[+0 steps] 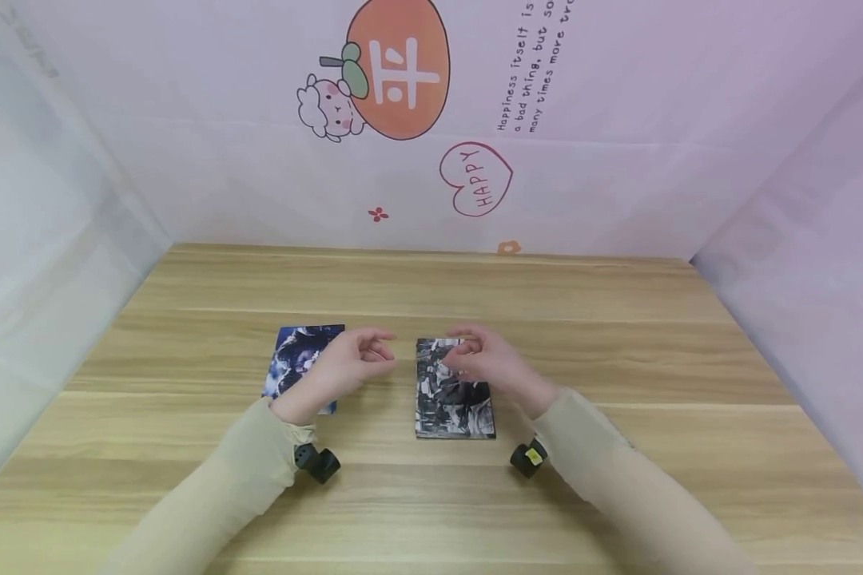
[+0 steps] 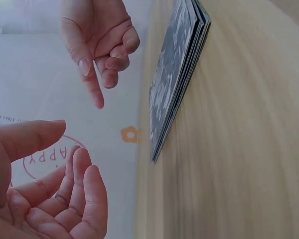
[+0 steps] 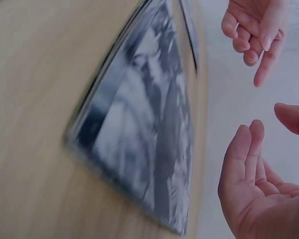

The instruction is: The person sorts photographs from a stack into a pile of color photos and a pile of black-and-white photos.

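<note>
A stack of black-and-white picture cards [image 1: 451, 414] lies flat on the wooden table, just right of the middle. In the left wrist view the stack [image 2: 172, 69] shows several thin layers along its edge. My right hand [image 1: 499, 366] hovers over its upper right part, fingers loosely bent and nothing between them. Left of the stack, my left hand [image 1: 345, 363] is held in the air with thumb and fingers apart, also holding nothing. Beneath and beside that hand lies a blue picture card [image 1: 288, 355], its right side partly hidden by the hand and wrist.
A white printed cloth [image 1: 244, 176] with a cartoon fruit and a red heart [image 1: 477, 180] hangs behind the table [image 1: 403, 511]. White cloth walls close off the left and right sides. Small black cameras [image 1: 318, 463] are worn at both wrists.
</note>
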`<state>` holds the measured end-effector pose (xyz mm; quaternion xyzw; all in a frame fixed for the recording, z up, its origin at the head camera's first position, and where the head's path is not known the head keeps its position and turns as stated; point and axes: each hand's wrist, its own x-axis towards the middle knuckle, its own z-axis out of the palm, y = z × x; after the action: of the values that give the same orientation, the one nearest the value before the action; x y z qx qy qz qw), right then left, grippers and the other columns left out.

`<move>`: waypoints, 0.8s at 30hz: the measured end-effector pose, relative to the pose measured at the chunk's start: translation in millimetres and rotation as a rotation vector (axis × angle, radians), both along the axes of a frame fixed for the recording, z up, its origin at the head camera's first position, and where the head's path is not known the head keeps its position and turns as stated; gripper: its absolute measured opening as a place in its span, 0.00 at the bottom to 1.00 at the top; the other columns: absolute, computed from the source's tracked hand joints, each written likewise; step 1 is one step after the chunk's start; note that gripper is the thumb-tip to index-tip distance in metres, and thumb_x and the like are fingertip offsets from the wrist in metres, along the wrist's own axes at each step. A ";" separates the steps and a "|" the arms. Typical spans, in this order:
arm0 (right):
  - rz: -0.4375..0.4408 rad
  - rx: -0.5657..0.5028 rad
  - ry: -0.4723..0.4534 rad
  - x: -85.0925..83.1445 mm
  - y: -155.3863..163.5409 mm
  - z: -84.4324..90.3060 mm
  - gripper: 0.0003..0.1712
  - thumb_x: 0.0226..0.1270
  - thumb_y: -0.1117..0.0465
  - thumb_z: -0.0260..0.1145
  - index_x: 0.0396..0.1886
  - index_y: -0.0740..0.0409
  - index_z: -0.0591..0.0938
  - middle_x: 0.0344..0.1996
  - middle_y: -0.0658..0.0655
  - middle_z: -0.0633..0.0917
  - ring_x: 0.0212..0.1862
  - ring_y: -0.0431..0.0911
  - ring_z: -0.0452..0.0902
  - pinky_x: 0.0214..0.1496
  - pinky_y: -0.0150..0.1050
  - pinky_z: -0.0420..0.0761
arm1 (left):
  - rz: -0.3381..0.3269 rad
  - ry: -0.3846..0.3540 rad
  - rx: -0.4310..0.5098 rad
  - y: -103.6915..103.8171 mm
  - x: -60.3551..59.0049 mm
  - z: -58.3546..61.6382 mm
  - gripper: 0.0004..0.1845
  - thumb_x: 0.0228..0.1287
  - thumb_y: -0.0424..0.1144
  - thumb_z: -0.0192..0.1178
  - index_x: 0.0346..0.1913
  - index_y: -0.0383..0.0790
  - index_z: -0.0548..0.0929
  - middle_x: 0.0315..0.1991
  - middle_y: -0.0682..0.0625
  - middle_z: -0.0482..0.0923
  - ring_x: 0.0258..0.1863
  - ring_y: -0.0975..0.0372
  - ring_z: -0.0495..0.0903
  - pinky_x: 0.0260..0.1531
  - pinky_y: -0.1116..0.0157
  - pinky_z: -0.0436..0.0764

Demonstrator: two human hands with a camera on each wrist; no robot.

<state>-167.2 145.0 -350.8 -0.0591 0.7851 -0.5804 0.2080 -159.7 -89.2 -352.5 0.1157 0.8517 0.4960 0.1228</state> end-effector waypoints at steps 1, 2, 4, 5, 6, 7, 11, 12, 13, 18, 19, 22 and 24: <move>-0.003 0.005 -0.007 0.1 2.9 -1.1 0.33 0.62 0.67 0.62 0.66 0.67 0.64 0.40 0.60 0.80 0.46 0.54 0.79 0.53 0.47 0.81 | -0.009 -0.005 0.004 2.4 -0.7 -1.6 0.25 0.59 0.32 0.62 0.60 0.30 0.73 0.41 0.43 0.81 0.40 0.57 0.81 0.44 0.63 0.80; -0.004 0.010 -0.009 -0.1 5.8 -2.8 0.33 0.62 0.67 0.62 0.66 0.67 0.64 0.41 0.61 0.80 0.47 0.54 0.79 0.53 0.47 0.80 | -0.017 -0.010 0.010 4.6 -1.3 -3.1 0.25 0.59 0.31 0.62 0.60 0.30 0.73 0.41 0.43 0.81 0.40 0.57 0.81 0.44 0.63 0.80; -0.010 0.028 -0.015 -0.2 11.5 -5.8 0.33 0.62 0.67 0.62 0.67 0.67 0.64 0.43 0.63 0.80 0.47 0.53 0.79 0.54 0.46 0.80 | -0.034 -0.016 0.012 8.5 -2.4 -6.0 0.25 0.59 0.31 0.62 0.60 0.30 0.73 0.41 0.43 0.81 0.39 0.58 0.81 0.42 0.65 0.80; -0.017 0.036 -0.023 -0.2 14.1 -7.3 0.33 0.62 0.67 0.62 0.67 0.66 0.64 0.44 0.63 0.80 0.47 0.52 0.79 0.54 0.46 0.80 | -0.048 -0.020 0.016 9.8 -2.8 -7.3 0.25 0.59 0.31 0.62 0.60 0.29 0.73 0.41 0.42 0.81 0.38 0.57 0.81 0.40 0.65 0.81; -0.022 0.045 -0.025 -0.1 16.7 -8.5 0.33 0.63 0.67 0.62 0.67 0.66 0.64 0.44 0.63 0.80 0.47 0.52 0.79 0.54 0.46 0.80 | -0.055 -0.028 0.021 11.1 -3.1 -8.4 0.25 0.59 0.31 0.62 0.59 0.29 0.73 0.41 0.41 0.81 0.37 0.57 0.80 0.38 0.65 0.81; -0.028 0.048 -0.032 -0.2 19.1 -9.8 0.33 0.63 0.67 0.62 0.67 0.66 0.63 0.45 0.64 0.80 0.47 0.52 0.79 0.54 0.45 0.80 | -0.062 -0.043 0.028 12.3 -3.3 -9.8 0.25 0.59 0.31 0.62 0.59 0.28 0.73 0.41 0.41 0.80 0.35 0.56 0.80 0.36 0.64 0.81; -0.031 0.067 -0.035 0.3 27.7 -12.4 0.33 0.63 0.67 0.62 0.67 0.68 0.63 0.47 0.66 0.79 0.48 0.53 0.79 0.54 0.45 0.80 | -0.073 -0.110 0.041 15.0 -2.6 -13.4 0.25 0.59 0.31 0.62 0.60 0.28 0.71 0.43 0.39 0.78 0.32 0.55 0.80 0.30 0.62 0.83; -0.030 0.070 -0.037 0.4 29.6 -12.4 0.33 0.63 0.67 0.62 0.67 0.68 0.63 0.48 0.67 0.79 0.48 0.53 0.79 0.54 0.45 0.80 | -0.068 -0.125 0.041 15.9 -2.3 -14.0 0.26 0.59 0.32 0.62 0.60 0.29 0.71 0.44 0.39 0.78 0.32 0.56 0.80 0.31 0.63 0.83; -0.030 0.069 -0.039 0.5 31.7 -12.5 0.33 0.63 0.67 0.62 0.67 0.69 0.62 0.49 0.68 0.78 0.49 0.53 0.79 0.54 0.45 0.80 | -0.065 -0.133 0.037 16.5 -2.0 -14.6 0.26 0.59 0.32 0.62 0.60 0.30 0.71 0.44 0.39 0.78 0.32 0.56 0.80 0.31 0.63 0.83; -0.014 0.069 -0.042 0.5 43.6 -12.2 0.33 0.63 0.68 0.61 0.66 0.72 0.61 0.52 0.73 0.76 0.47 0.53 0.80 0.52 0.44 0.81 | -0.049 -0.133 0.005 21.2 -1.7 -16.1 0.27 0.58 0.34 0.63 0.61 0.32 0.72 0.46 0.41 0.78 0.34 0.60 0.80 0.33 0.65 0.83; -0.011 0.068 -0.042 0.3 46.2 -12.4 0.33 0.63 0.68 0.61 0.66 0.72 0.61 0.52 0.74 0.76 0.46 0.53 0.80 0.52 0.44 0.81 | -0.050 -0.129 -0.002 22.0 -2.0 -16.6 0.27 0.58 0.34 0.64 0.61 0.32 0.72 0.46 0.41 0.78 0.34 0.60 0.79 0.32 0.65 0.83; -0.004 0.073 -0.047 -0.7 52.9 -13.1 0.33 0.64 0.68 0.60 0.67 0.73 0.60 0.53 0.74 0.75 0.45 0.51 0.81 0.52 0.44 0.81 | -0.046 -0.131 -0.026 24.1 -2.7 -17.3 0.27 0.58 0.35 0.64 0.61 0.32 0.72 0.46 0.42 0.79 0.30 0.61 0.79 0.30 0.66 0.82; 0.005 0.089 -0.048 -1.4 56.2 -14.0 0.34 0.64 0.68 0.60 0.67 0.72 0.60 0.53 0.74 0.75 0.45 0.50 0.80 0.52 0.43 0.81 | -0.049 -0.135 -0.029 24.7 -3.4 -18.4 0.27 0.58 0.34 0.64 0.61 0.32 0.71 0.45 0.41 0.80 0.28 0.61 0.79 0.29 0.66 0.82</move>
<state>-168.5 201.2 -364.9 -0.0378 0.8046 -0.5458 0.2307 -163.1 -64.5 -370.9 0.1012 0.8455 0.4872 0.1937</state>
